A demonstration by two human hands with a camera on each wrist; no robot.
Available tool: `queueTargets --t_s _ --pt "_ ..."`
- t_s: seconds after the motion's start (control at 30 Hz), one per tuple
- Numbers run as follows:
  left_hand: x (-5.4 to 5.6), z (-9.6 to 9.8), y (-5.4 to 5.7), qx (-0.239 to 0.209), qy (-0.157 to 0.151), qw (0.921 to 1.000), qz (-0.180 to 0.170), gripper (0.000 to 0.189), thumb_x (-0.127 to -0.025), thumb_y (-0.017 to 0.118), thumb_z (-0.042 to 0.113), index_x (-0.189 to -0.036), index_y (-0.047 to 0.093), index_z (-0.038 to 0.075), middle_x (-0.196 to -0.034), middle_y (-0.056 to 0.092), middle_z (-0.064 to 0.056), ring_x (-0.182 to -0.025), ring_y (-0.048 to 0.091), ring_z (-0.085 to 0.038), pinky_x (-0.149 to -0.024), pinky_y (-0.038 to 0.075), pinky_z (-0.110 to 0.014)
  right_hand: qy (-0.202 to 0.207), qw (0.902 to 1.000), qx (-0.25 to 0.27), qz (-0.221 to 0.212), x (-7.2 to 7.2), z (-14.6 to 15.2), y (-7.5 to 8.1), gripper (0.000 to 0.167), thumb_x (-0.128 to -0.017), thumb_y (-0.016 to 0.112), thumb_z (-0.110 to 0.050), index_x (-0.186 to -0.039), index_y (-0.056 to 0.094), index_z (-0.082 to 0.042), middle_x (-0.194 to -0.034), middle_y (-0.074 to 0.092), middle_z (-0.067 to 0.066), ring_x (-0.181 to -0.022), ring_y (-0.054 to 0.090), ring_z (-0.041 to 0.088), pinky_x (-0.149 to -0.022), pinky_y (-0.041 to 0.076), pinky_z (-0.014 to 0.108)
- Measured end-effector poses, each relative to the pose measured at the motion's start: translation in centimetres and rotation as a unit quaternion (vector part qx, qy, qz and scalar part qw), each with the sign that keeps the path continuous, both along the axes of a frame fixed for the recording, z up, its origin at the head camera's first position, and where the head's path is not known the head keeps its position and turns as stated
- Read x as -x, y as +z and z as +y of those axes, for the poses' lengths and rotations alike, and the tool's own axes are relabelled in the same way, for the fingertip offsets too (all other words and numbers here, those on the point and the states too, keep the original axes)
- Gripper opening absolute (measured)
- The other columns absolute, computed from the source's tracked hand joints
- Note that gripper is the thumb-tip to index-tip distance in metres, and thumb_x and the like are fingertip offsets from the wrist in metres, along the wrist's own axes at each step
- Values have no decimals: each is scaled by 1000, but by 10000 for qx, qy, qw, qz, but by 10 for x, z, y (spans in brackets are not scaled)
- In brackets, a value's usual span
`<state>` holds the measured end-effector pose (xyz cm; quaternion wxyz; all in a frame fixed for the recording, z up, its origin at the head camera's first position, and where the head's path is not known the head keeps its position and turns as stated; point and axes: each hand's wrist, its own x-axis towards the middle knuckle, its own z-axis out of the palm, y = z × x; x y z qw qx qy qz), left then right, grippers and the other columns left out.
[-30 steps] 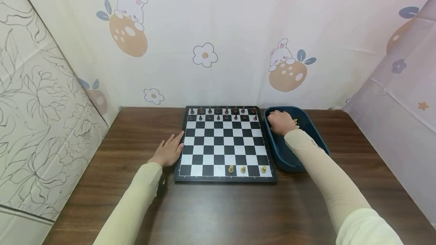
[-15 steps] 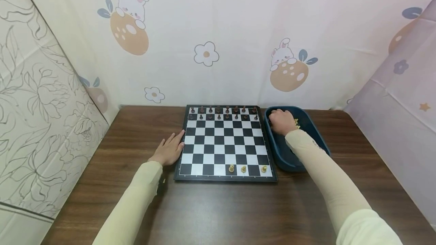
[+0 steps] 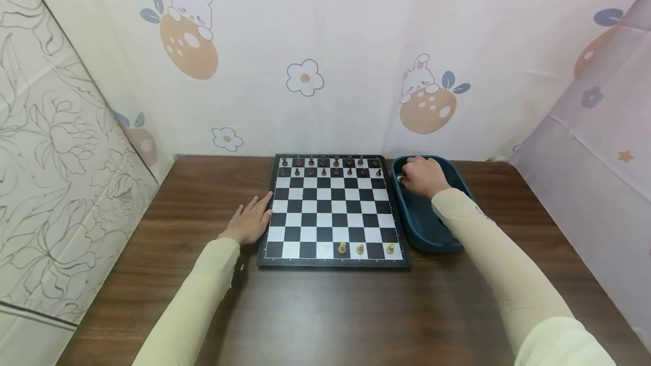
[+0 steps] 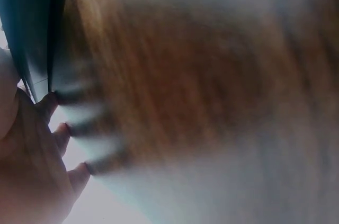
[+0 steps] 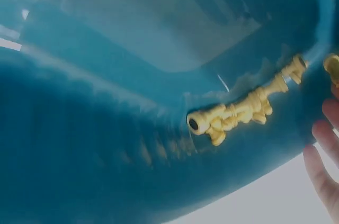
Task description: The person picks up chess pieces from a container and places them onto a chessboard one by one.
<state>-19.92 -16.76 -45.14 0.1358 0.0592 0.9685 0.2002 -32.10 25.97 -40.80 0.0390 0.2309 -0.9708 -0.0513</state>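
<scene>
A black-and-white chessboard (image 3: 328,208) lies on the table. My left hand (image 3: 246,223) rests beside it with spread, straight fingers, the fingertips at its left edge. My right hand (image 3: 424,177) is over the far part of the blue tray (image 3: 427,230). It pinches a yellow chess piece (image 5: 332,68) at the fingertips, partly cut off by the frame edge in the right wrist view. Several more yellow chess pieces (image 5: 238,110) lie in a row inside the tray. On the board's near row stand three yellow pieces, one of them a chess piece (image 3: 342,248) near the middle.
Dark red chess pieces (image 3: 323,171) fill the two far rows of the board. A brown wooden table (image 3: 305,309) carries board and tray, which stand side by side near the back. Behind hangs a patterned curtain (image 3: 346,112), with panels at both sides.
My right hand has shifted slightly right within the tray, and a yellow chess piece now shows at its fingertips. My left hand keeps its place at the board. The head view has shifted slightly.
</scene>
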Motion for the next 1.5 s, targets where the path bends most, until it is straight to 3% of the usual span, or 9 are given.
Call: queueTargets --t_s 0.23,0.6,1.0,1.33,1.5 --pt "2 -3 1 19 -11 10000 39 57 -104 28 34 -154 12 13 -157 18 -11 -144 11 -34 -112 5 -58 212 9993 14 323 -12 8 21 10 -81 63 -8 -77 72 -4 -72 57 6 -65 54 23 -60 49 42" --pt "0 -1 -3 45 -76 10000 33 58 -104 28 34 -154 12 12 -158 17 -11 -144 10 -34 -112 4 -58 638 9951 -80 756 -42 14 46 8 -80 69 -13 -82 73 -5 -77 60 8 -71 56 25 -62 50 42" --pt "-1 -2 -1 -55 -38 10000 50 58 -104 29 34 -154 13 12 -157 18 -11 -144 10 -34 -112 4 -59 1461 9825 44 1153 -78 8 57 6 -78 72 -11 -80 71 -5 -72 59 6 -65 51 23 -52 44 34" --pt "0 -1 2 -25 -82 10000 14 57 -104 28 33 -154 12 11 -157 17 -12 -144 10 -34 -112 5 -59 1818 9778 -27 1036 -100 -7 58 10 -79 74 -16 -83 72 -7 -81 64 7 -73 53 23 -56 43 33" --pt "0 -1 3 16 -89 10000 16 57 -104 27 33 -154 12 11 -157 17 -12 -144 9 -34 -112 4 -59 2098 9726 -101 998 -113 -21 57 9 -80 73 -17 -81 72 -9 -80 63 5 -75 55 23 -64 49 37"
